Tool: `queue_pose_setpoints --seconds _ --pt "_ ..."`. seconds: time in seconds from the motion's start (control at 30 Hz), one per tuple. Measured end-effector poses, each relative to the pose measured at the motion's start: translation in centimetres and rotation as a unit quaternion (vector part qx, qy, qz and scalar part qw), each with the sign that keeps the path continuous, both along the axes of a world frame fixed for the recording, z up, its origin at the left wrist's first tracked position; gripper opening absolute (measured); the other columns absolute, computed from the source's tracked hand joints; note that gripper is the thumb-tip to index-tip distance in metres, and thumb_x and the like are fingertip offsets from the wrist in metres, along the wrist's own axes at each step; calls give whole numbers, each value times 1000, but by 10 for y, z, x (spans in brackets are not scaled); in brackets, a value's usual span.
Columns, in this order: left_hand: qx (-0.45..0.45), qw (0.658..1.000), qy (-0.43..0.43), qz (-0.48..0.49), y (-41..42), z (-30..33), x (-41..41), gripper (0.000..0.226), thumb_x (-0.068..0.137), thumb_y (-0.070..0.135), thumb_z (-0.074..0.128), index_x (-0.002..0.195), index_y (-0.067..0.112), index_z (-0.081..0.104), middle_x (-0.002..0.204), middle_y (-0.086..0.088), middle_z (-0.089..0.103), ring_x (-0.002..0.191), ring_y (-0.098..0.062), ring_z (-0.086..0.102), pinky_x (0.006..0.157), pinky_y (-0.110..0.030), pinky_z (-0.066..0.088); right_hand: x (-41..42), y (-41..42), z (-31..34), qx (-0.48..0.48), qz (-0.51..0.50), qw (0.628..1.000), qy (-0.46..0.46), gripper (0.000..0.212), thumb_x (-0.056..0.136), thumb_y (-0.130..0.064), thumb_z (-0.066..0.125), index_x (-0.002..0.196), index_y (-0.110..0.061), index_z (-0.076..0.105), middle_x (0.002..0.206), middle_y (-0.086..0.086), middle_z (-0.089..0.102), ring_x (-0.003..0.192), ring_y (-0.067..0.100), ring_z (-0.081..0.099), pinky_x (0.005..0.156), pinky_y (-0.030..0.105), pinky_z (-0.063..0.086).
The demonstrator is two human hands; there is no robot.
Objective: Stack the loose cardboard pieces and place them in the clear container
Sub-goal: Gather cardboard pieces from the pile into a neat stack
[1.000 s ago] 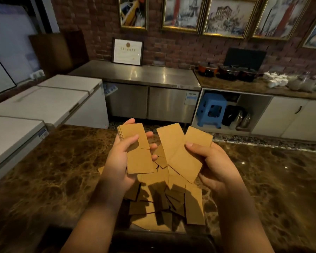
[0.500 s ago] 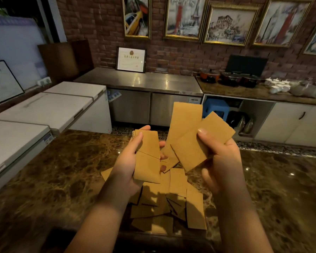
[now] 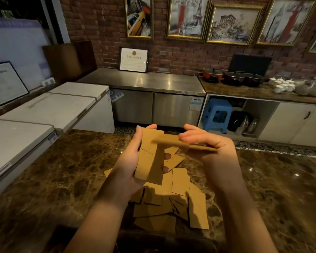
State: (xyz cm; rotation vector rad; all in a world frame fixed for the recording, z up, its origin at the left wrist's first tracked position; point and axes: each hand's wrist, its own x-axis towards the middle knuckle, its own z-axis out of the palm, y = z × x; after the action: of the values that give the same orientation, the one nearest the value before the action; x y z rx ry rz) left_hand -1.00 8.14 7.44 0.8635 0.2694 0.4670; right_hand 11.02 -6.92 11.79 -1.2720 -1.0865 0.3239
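My left hand (image 3: 130, 157) grips a small stack of brown cardboard pieces (image 3: 148, 161) above the marble counter, thumb on its left edge and fingertips showing at its right. My right hand (image 3: 206, 143) pinches flat cardboard pieces (image 3: 173, 141) turned edge-on, level over the top of the left stack. Below both hands several loose cardboard pieces (image 3: 179, 198) lie scattered in a heap on the counter. No clear container shows in view.
The brown marble counter (image 3: 272, 189) stretches to both sides. White chest freezers (image 3: 49, 110) stand at the left. Behind are a steel cabinet (image 3: 153, 84), a blue stool (image 3: 217, 114), and pots and cups on the back right counter. A dark object sits at the bottom edge.
My right hand has tipped its cardboard from upright and fanned to flat and edge-on, bringing it left over the stack in my left hand. The left hand stays roughly in place.
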Motion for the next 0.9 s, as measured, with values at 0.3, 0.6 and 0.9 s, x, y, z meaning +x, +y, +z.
queue_pose_setpoints --seconds 0.3,0.6,0.9 --pt "78 997 4 15 -1 4 -11 72 70 5 71 129 45 59 134 -13 56 108 -41 63 63 -44 58 -2 1 -20 -115 -59 950 -285 41 77 -9 83 94 -45 72 138 -17 50 140 25 28 113 60 21" --pt "47 993 -3 106 3 2 -8 71 69 6 69 126 49 61 114 -1 73 100 -36 68 64 -45 58 12 -2 -17 -103 -148 983 -39 30 87 -15 73 98 -41 64 91 -15 72 92 9 69 75 28 61" --pt "91 994 15 51 -9 -3 -4 79 70 2 56 132 51 54 128 -12 61 110 -42 60 68 -55 58 4 8 -14 -177 8 959 223 32 92 -20 68 124 -18 64 105 -1 79 96 18 75 79 40 61"
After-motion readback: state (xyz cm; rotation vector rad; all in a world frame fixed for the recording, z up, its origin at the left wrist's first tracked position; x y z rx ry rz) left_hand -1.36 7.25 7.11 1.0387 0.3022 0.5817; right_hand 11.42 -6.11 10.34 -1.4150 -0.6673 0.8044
